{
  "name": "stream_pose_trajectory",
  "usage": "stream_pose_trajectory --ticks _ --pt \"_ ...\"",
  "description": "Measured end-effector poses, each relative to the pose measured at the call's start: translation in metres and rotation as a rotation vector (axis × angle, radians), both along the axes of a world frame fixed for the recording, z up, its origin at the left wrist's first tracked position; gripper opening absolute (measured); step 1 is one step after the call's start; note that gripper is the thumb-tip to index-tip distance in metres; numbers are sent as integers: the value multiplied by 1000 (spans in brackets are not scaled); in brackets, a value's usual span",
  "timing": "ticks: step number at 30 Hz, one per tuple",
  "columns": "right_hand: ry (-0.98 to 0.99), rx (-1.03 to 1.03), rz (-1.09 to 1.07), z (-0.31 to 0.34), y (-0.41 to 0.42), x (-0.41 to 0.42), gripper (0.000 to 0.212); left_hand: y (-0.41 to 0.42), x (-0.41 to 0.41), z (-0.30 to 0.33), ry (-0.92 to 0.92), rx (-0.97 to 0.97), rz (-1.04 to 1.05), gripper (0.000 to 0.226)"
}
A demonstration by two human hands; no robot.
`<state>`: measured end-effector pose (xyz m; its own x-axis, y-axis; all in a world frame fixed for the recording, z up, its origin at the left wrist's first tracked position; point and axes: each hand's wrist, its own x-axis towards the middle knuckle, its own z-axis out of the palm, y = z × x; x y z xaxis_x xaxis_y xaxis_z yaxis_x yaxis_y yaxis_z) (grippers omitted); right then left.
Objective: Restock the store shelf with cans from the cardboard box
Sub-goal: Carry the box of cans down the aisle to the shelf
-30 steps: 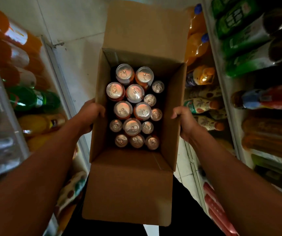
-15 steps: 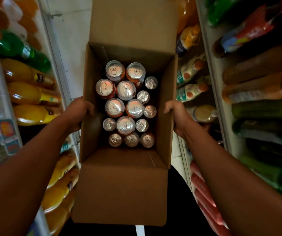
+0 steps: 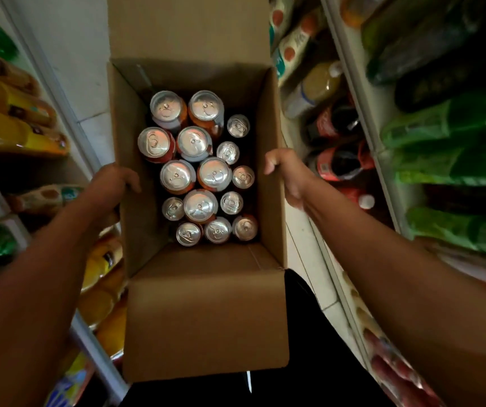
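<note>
An open cardboard box [image 3: 206,312] hangs in front of me in a narrow shop aisle, its flaps folded out near and far. Several upright cans [image 3: 200,177] with silver tops fill its bottom, wider ones to the left and slimmer ones to the right. My left hand [image 3: 112,186] grips the box's left wall, fingers curled over the rim. My right hand [image 3: 285,174] grips the right wall the same way.
Shelves line both sides of the aisle. On the left shelf [image 3: 68,110] lie yellow and orange bottles [image 3: 15,113]. The right shelf [image 3: 362,113] carries green bottles [image 3: 453,160], with red-labelled dark bottles [image 3: 338,163] lower down. Pale floor tiles [image 3: 80,54] show beyond the box.
The shelves on both sides have slid upward in view, so lower shelf levels show now. Both hands keep their hold on the box walls, and the cans have not shifted.
</note>
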<state>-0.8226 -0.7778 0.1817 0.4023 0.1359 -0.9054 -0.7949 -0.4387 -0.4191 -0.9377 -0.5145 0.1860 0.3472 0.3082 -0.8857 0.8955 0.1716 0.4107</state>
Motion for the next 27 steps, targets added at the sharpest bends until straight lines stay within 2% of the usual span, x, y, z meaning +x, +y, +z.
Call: stream_pose_trajectory --ticks 3,7,9,13,14,18,21,27 --pt "-6 14 -4 -3 -26 -27 23 -18 -26 -2 36 -10 10 32" --pt "-24 30 -28 -9 -57 -54 17 -41 -49 -7 41 46 -37 36" --pt "-25 35 -29 -14 -74 -66 16 -64 -58 -4 37 2 -26 34" --pt "-31 42 -17 -19 -113 -90 7 -108 -82 -6 -39 25 -16 58" --pt "-28 47 -9 -19 -125 -97 10 -121 -92 -6 -57 52 -18 57" --pt "-25 74 17 -15 -163 -122 22 -162 -125 2 -38 87 18 30" --pt "-44 102 10 -5 -196 -144 18 -197 -151 13 -41 15 57 14" --pt "-35 99 0 -1 -250 -200 31 -255 -204 23 -94 -17 106 27"
